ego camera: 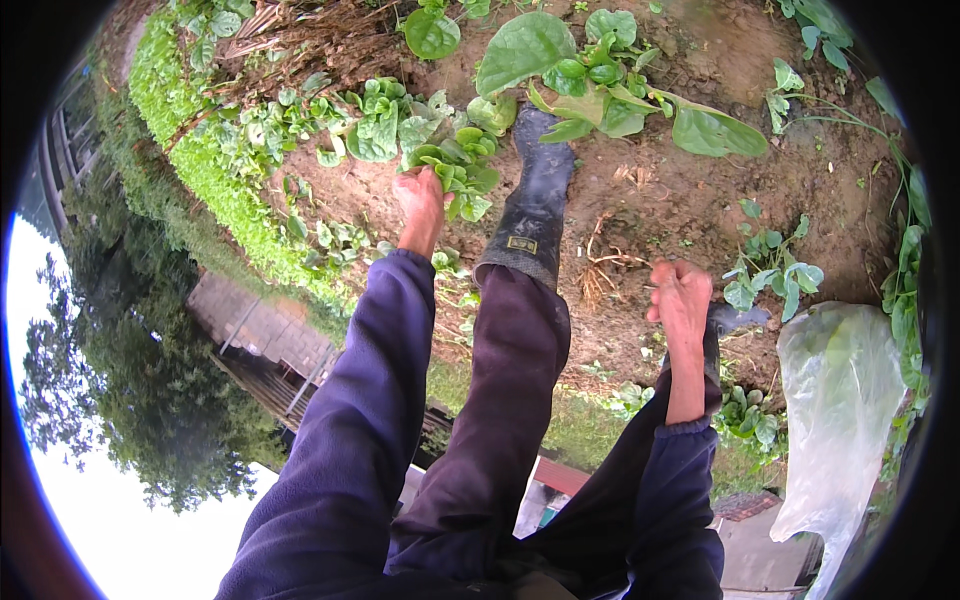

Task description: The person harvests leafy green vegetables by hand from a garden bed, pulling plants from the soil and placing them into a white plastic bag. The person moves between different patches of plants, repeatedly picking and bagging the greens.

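Note:
My left hand (420, 199) is closed around the lower end of a bunch of leafy greens (466, 166), whose rounded leaves spread out past my fingers. Other low leafy plants (373, 127) grow just beyond it. My right hand (681, 289) is low over the soil with its fingers curled. A dry, pale root clump (596, 281) lies to its left, and one thin stem of it reaches up to my fingertips. Whether they pinch that stem is unclear. Between my hands stands a dark rubber boot (536, 169); the other boot (739, 318) is partly behind my right wrist.
A translucent plastic bag (836, 397) with something green inside is at the right. Large-leaved plants (600, 82) grow ahead of the boot, and a small seedling (772, 259) stands near the bag. Bright green bedding plants (217, 184) line the left side. Dry stalks (300, 45) lie farther off.

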